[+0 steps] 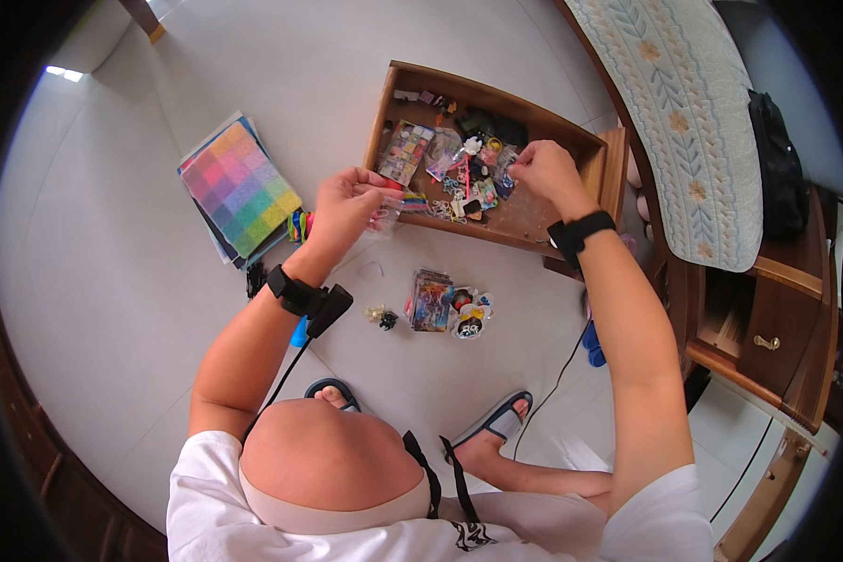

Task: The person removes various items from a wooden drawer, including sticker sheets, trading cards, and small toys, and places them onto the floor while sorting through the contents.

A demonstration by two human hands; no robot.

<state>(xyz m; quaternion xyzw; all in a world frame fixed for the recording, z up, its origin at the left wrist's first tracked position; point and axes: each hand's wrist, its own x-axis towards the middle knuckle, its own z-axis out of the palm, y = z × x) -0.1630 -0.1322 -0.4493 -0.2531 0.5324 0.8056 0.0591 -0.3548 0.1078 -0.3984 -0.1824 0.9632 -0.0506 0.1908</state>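
My left hand (351,207) pinches a small clear plastic bag (385,219) with something pinkish inside, just outside the drawer's near left corner. Over the right part of the wooden drawer (499,235), my right hand (546,172) has its fingertips together at a clear plastic packet (507,163); whether it grips the packet is not plain. The drawer rests on the floor and holds a sticker sheet (405,151), a small white figure (473,145), star-shaped trinkets (451,185), a red-pink stick (467,175) and other small things.
Nearer me on the tiles lie a stack of picture cards (432,302), round stickers (470,319) and small hair claws (381,317). At left is a pile of colourful checked sheets (242,190). A wooden cabinet (780,337) and a quilted cover (681,126) stand at right.
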